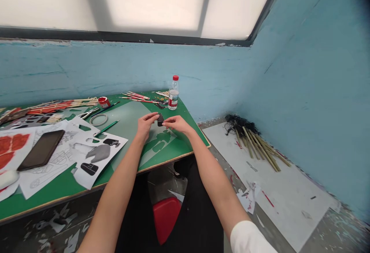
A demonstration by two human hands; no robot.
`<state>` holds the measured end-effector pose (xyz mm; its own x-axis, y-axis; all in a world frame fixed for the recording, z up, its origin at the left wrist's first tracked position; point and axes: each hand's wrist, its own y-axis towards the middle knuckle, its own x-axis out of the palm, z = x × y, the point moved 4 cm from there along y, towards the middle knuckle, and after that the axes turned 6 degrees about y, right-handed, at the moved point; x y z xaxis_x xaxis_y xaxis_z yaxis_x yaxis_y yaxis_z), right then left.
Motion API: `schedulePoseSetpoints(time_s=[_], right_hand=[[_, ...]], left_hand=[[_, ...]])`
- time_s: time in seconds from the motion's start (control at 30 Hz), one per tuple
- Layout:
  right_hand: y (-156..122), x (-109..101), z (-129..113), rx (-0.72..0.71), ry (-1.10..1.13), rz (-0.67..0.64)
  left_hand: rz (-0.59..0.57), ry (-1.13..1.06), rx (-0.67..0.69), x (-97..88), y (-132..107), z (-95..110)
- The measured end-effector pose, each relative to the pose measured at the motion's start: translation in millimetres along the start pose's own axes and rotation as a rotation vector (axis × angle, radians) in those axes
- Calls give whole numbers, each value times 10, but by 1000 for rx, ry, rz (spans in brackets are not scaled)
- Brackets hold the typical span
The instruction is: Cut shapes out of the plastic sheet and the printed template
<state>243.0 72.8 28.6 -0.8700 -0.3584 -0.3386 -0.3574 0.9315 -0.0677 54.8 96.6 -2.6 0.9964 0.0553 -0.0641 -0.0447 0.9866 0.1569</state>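
Between my two hands is a small black paper cutout [160,120] with pale lines, held just above the green table. My left hand [146,124] pinches its left edge with thumb and fingers. On the other side, my right hand [177,123] grips its lower right edge between thumb and finger. Beneath them lies a translucent sheet [131,110] with cut-out shapes showing the green below. To the left, a white printed sheet [117,141] carries similar black shapes and holes where pieces are cut away. A green craft knife or pen [106,128] rests across that sheet's edge.
A bottle with a red cap [173,96] stands at the table's back right. Leftward are a roll of tape [98,119], a red paint jar [104,102], scissors [90,113], a phone [42,149] and several thin sticks. Bamboo sticks [260,149] lie on the floor at right.
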Motion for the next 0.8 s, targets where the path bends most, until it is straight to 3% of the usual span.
schedulePoseSetpoints(time_s=[0.8], right_hand=[[14, -55, -13, -43, 49, 170]], left_hand=[[-55, -9, -28, 38, -29, 3]])
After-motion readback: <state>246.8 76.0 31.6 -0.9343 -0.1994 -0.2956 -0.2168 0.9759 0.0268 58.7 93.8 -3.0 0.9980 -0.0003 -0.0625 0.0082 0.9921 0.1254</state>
